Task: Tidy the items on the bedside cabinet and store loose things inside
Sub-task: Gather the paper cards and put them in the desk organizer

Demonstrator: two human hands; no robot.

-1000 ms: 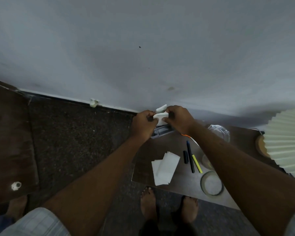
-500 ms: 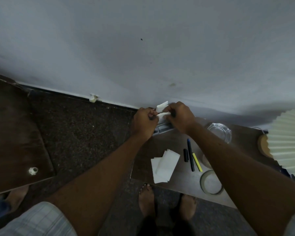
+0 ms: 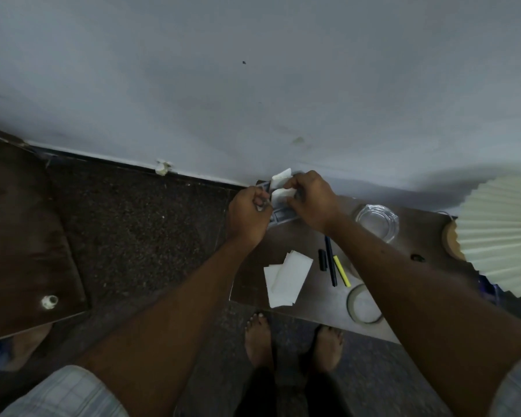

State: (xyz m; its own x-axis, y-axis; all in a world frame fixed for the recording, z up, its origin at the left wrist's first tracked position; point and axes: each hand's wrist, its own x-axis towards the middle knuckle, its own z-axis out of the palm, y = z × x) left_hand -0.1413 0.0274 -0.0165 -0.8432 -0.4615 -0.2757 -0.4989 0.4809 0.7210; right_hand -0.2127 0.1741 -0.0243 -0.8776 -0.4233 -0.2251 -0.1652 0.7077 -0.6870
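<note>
Both hands meet over the back left corner of the brown cabinet top (image 3: 301, 239), close to the wall. My left hand (image 3: 247, 213) and my right hand (image 3: 309, 203) pinch a small white paper (image 3: 281, 185) between them; it looks folded, with one flap sticking up. Under the hands lies a blue-grey flat item (image 3: 278, 213), mostly hidden. Nearer to me on the top lie a few white paper slips (image 3: 286, 279), a black pen (image 3: 331, 263), a short black piece (image 3: 322, 259) and a yellow pen (image 3: 342, 270).
A glass ashtray (image 3: 377, 222) stands at the back, a round lid (image 3: 362, 303) near the front edge. A pleated cream lampshade (image 3: 506, 236) fills the right side. A dark wooden panel with a white knob (image 3: 49, 301) lies left. My bare feet (image 3: 292, 338) stand at the cabinet's front.
The hands stayed at the back corner and kept working the white paper; its flaps have shifted between the fingers. The view drifted slightly, and the wooden panel on the left moved right.
</note>
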